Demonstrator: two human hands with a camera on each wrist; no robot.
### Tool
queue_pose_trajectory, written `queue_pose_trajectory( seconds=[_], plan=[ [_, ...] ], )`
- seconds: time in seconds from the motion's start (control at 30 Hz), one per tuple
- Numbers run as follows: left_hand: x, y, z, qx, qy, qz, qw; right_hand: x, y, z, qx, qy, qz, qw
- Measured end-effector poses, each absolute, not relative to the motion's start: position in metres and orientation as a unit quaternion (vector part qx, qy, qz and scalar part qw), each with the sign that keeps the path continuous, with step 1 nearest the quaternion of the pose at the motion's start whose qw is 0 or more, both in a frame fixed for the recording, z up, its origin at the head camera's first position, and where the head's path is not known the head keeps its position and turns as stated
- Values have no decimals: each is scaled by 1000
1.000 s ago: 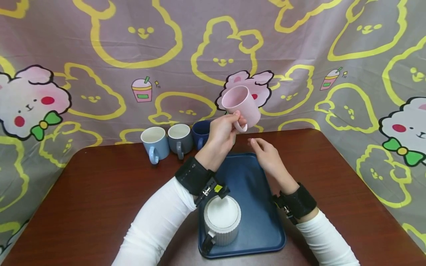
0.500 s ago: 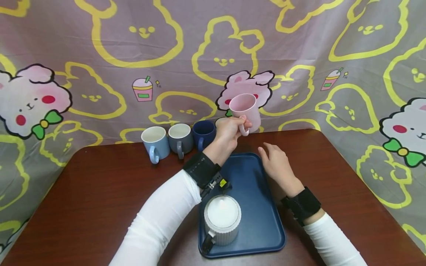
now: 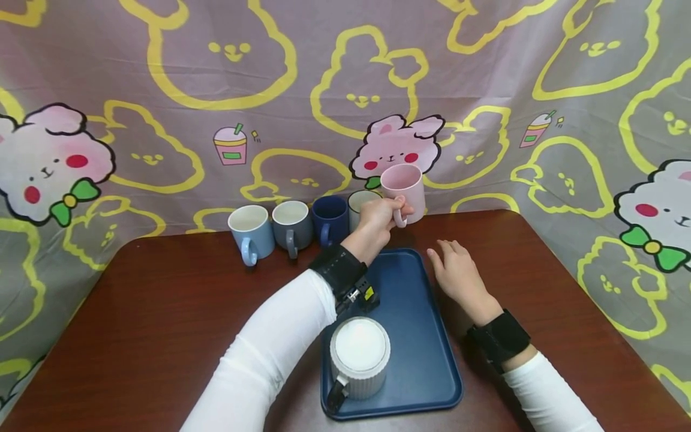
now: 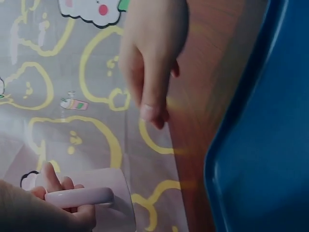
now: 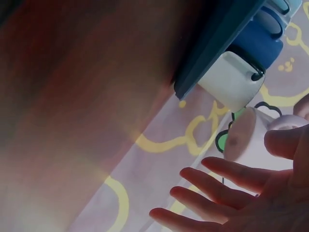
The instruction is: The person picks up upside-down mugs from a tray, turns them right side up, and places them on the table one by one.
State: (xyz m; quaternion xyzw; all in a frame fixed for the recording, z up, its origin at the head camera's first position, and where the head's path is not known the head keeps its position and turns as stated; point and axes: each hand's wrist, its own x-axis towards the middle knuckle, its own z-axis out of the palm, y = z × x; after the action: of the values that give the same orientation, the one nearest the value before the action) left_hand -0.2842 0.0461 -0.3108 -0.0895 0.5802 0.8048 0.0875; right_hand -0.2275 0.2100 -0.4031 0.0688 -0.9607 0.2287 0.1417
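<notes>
the left hand (image 3: 380, 217) gripped the pink mug (image 3: 403, 187) by its handle, fingers curled through the loop, and held it upright near the table's far edge, just past the far rim of the blue tray (image 3: 421, 372). it could not be told whether the mug's base touched the wood. the mug sat at the right end of a row along that far edge: a light blue mug (image 3: 251, 231), a grey mug (image 3: 292, 226), a navy mug (image 3: 330, 218) and a pale green mug (image 3: 360, 207), this last just beside the pink one. the right hand (image 3: 460, 275) lay open, fingers straight and loose, at the tray's right rim, holding nothing. a white ribbed mug (image 3: 359, 358) stood on the tray's near left corner. judging by this, four mugs were lined up, the pink one was nearly placed, and the ribbed mug was left on the tray.
</notes>
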Motion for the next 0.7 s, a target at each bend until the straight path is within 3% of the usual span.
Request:
queue_pose_trajectory(
  seconds=[0.27, 0.7],
  plan=[
    [-295, 56, -326, -106, 588, 799, 74, -227, 218, -401, 60, -965, 216, 133],
    [-303, 60, -340, -131, 582, 795, 109, -223, 227, -399, 62, -967, 212, 123]
  ],
)
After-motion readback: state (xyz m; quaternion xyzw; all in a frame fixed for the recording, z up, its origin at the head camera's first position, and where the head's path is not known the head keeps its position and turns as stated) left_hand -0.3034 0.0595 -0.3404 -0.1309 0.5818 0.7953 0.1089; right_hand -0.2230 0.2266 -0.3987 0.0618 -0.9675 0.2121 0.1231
